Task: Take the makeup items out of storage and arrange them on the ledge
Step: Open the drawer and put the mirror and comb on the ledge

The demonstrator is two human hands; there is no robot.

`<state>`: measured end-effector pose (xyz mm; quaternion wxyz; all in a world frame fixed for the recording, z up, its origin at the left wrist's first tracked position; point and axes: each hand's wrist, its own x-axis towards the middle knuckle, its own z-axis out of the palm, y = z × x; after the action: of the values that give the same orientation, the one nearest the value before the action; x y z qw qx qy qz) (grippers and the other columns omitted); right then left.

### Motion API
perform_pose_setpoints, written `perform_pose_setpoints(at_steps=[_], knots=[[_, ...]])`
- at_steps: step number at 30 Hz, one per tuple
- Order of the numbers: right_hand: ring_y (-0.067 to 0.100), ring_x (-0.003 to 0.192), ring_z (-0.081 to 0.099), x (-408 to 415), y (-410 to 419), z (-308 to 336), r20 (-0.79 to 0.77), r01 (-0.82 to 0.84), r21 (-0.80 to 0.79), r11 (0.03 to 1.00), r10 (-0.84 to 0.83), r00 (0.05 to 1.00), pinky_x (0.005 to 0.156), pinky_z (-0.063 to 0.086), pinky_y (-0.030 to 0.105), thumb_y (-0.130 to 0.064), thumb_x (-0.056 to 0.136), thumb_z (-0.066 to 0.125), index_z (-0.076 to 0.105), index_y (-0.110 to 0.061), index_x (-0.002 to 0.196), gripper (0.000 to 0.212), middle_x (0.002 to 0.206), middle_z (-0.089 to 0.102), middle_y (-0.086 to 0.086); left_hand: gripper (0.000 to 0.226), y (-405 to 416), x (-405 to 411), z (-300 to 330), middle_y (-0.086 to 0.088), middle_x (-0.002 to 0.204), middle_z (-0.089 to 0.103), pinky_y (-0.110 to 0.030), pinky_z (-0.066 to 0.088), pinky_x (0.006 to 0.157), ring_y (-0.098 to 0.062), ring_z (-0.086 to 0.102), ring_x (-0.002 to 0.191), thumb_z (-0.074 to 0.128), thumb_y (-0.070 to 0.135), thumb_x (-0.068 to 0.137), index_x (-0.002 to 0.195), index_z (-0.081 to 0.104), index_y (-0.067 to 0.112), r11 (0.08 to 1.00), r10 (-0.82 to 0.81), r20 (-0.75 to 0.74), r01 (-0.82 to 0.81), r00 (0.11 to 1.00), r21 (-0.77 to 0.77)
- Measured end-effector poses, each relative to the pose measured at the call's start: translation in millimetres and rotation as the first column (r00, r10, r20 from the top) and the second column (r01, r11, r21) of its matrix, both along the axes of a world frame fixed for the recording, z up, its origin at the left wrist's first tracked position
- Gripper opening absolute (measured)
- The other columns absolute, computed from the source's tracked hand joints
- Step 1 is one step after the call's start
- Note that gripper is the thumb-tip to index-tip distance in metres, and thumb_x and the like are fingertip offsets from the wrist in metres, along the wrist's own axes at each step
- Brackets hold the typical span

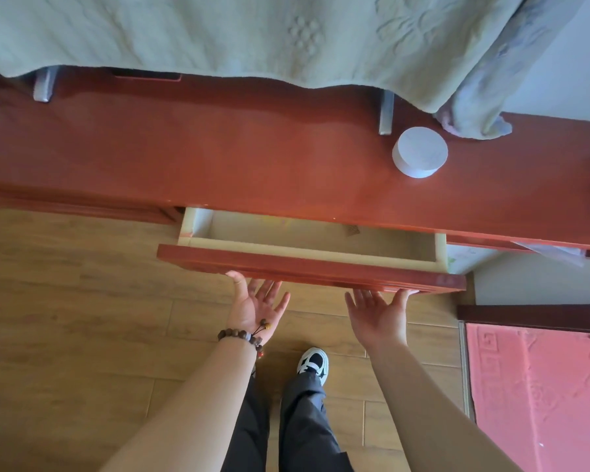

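Now I have both hands palm-up under the front of the drawer (310,267), which stands partly out from beneath the red wooden ledge (218,158). My left hand (256,306) is spread, thumb on the lower edge of the drawer front; my right hand (378,313) is spread too, fingertips touching that edge further right. Neither holds anything. One white round jar (419,156) stands on the ledge to the right, near the hanging green blanket (252,32). Inside the drawer I see only a pale bottom and a small dark comb-like thing (353,230); whatever lies further back is hidden under the ledge. I judge the step as working the drawer; next calls for an even pull with both hands, then a reach inside.
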<state>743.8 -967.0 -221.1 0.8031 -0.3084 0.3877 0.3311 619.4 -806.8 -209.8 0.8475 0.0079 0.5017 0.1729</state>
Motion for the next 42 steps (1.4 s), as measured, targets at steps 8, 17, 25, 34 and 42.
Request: perform_pose_setpoints(at_steps=[8,17,25,34,42], knots=[[0.022,0.143,0.025,-56,-36,8,-0.036,-0.005,-0.052,0.999,0.003,0.999,0.118,0.019,0.044,-0.07,0.086,0.035,0.016,-0.007,0.149,0.091,0.153,0.028,0.008,0.103,-35,-55,10,-0.009,0.15,0.035,-0.052,0.036,0.103,-0.026,0.037,0.136,0.058,0.064,0.056,0.143,0.031,0.017,0.999,-0.007,-0.004,0.007,1.0,-0.041],[0.021,0.143,0.026,-111,-70,6,-0.029,0.022,-0.062,0.998,-0.023,0.999,0.117,0.02,0.043,-0.073,0.083,0.038,0.015,-0.008,0.149,0.095,0.153,0.029,0.008,0.117,-70,-111,15,-0.008,0.143,0.041,-0.05,0.04,0.095,-0.027,0.042,0.129,0.076,0.059,0.042,0.142,0.033,0.016,0.997,-0.018,-0.008,0.018,1.0,-0.071],[0.022,0.143,0.025,-127,-84,13,-0.02,0.027,-0.079,0.996,-0.029,0.999,0.117,0.02,0.043,-0.078,0.078,0.036,0.018,-0.005,0.149,0.103,0.153,0.028,0.01,0.104,-82,-131,14,-0.008,0.147,0.039,-0.051,0.038,0.1,-0.026,0.044,0.129,0.066,0.057,0.051,0.141,0.033,0.016,0.996,-0.019,0.018,0.02,1.0,-0.089],[0.025,0.137,0.037,-151,-84,39,-0.005,-0.209,-0.177,0.962,0.211,0.977,0.115,0.026,0.043,-0.067,0.09,0.031,0.028,-0.005,0.145,0.083,0.147,0.039,0.012,0.085,-83,-153,29,-0.009,0.134,0.054,-0.053,0.038,0.106,-0.028,0.051,0.123,0.044,0.071,0.073,0.135,0.044,0.014,0.913,-0.403,-0.07,0.406,0.913,0.036],[0.028,0.088,0.065,-161,-78,128,0.21,-0.419,-0.417,0.807,0.534,0.819,0.083,0.052,0.037,-0.028,0.096,0.051,0.061,-0.001,0.105,0.031,0.095,0.067,0.016,0.027,-47,-157,126,-0.011,0.112,0.069,-0.04,0.05,0.094,-0.021,0.066,0.103,0.047,0.024,0.097,0.114,0.061,0.009,0.371,-0.692,-0.379,0.753,0.615,0.544]])
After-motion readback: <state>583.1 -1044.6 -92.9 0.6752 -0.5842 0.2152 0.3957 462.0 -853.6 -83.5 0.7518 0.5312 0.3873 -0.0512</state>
